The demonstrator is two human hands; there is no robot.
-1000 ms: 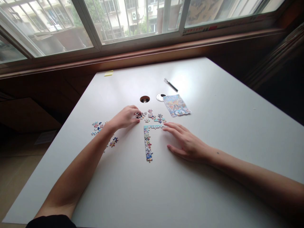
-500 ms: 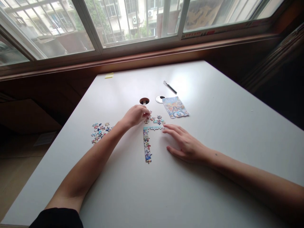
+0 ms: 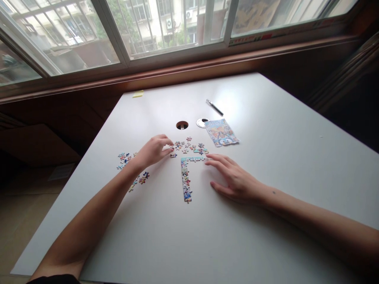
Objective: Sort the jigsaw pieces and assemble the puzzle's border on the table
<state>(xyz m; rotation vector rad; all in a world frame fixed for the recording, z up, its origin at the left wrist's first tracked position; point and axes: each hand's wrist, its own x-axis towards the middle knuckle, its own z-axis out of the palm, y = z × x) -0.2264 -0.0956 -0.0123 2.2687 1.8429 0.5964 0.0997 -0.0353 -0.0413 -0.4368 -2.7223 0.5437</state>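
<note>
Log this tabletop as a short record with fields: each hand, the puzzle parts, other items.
left hand: fingertips at a loose puzzle piece
right hand: flat on the white table, fingertips by the assembled L-shaped border
loose pieces: cluster beyond the border, pile by the left forearm
other items: puzzle picture bag, pen, cable hole, its cap, yellow sticky note

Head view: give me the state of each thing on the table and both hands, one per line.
Left hand: fingertips on a loose piece.
Right hand: flat, open, beside the joined corner strip.
Loose pieces: scattered, unjoined.
Left pile: unsorted.
Picture card: flat, face up.
Pen: lying, untouched.
Cable hole: open, cover lies beside it.
</note>
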